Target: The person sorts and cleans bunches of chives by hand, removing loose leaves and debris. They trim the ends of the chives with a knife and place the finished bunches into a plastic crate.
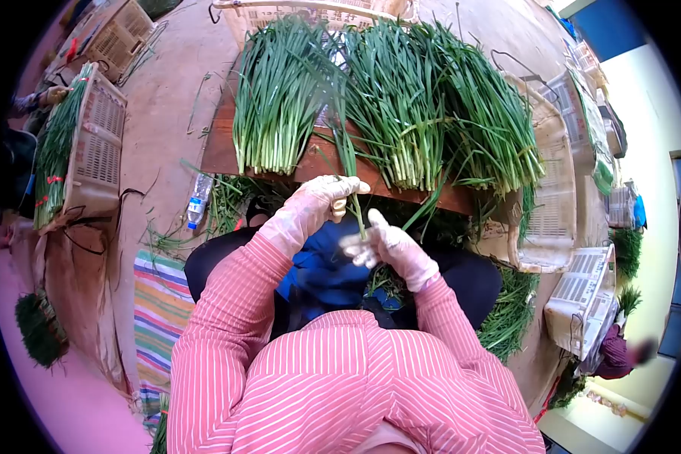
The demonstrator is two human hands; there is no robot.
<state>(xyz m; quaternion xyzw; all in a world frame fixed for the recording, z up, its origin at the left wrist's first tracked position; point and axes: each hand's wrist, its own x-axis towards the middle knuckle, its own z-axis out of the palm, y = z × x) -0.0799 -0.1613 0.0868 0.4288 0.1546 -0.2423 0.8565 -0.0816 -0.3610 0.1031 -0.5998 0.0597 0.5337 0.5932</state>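
Observation:
My left hand, in a whitish glove, is closed round a few garlic chives. Their green leaves lie up over the wooden board, and the pale stem ends point down toward my lap. Just below and to the right, my right hand, also gloved, has its fingers spread around the stem ends, thumb close beside them. In front of both hands, a wooden board carries large piles of garlic chives: one pile on the left and broader piles at the middle and right, white ends toward me.
A plastic crate stands right of the board, another crate behind it. Loose trimmings lie by my legs. A plastic bottle and striped sheet are on the left. Another person's hand rests at a crate of bundled chives.

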